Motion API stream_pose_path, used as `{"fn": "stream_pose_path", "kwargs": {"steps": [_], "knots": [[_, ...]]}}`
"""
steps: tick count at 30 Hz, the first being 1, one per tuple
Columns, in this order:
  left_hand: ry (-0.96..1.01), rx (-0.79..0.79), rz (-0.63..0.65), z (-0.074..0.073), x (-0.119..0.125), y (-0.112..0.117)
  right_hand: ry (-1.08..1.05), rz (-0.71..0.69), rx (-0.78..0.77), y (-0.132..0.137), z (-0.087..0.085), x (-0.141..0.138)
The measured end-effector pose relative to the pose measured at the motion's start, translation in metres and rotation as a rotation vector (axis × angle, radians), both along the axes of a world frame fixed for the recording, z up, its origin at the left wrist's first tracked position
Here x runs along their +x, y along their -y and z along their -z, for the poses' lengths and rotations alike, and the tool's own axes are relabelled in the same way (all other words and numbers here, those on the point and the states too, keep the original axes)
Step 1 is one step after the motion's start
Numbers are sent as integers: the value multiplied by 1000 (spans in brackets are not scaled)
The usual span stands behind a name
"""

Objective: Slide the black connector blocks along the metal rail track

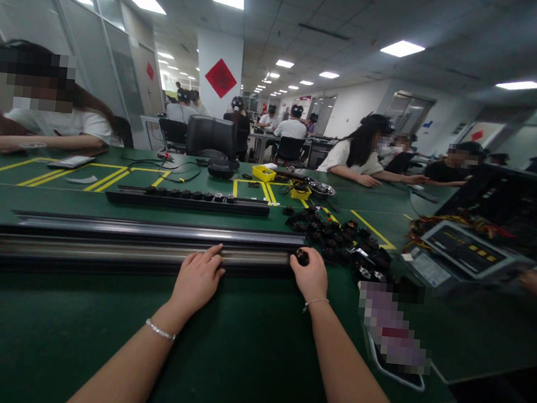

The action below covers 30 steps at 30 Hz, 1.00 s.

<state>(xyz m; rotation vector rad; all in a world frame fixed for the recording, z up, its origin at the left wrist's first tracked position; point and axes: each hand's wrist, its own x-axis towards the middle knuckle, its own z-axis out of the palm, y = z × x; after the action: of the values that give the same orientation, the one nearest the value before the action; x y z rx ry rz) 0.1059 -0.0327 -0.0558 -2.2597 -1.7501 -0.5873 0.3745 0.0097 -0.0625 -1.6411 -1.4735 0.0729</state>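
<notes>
A long black metal rail (102,250) lies across the green table in front of me, with a second rail (152,229) just behind it. My left hand (197,278) rests on the near rail with its fingers laid flat over the edge. My right hand (309,274) is at the rail's right end, closed on a small black socket part (301,256) that it presses against the rail's end. A pile of similar black socket parts (341,240) lies just right of that hand.
A third rail with sockets fitted (187,200) lies farther back. A phone (393,334) lies at my right, a tester with coloured wires (463,252) beyond it. Yellow bins (264,173) and a metal bowl (321,187) stand behind. Other people sit around the tables.
</notes>
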Motion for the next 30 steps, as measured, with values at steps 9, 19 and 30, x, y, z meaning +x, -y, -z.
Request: {"fn": "stream_pose_path", "kwargs": {"steps": [9, 19, 30], "knots": [[-4, 2, 4, 1, 0, 0, -51, 14, -92, 3, -9, 0], [19, 13, 17, 2, -1, -1, -95, 132, -250, 5, -16, 10], [-4, -10, 3, 0, -1, 0, -93, 148, -265, 7, -18, 10]]}}
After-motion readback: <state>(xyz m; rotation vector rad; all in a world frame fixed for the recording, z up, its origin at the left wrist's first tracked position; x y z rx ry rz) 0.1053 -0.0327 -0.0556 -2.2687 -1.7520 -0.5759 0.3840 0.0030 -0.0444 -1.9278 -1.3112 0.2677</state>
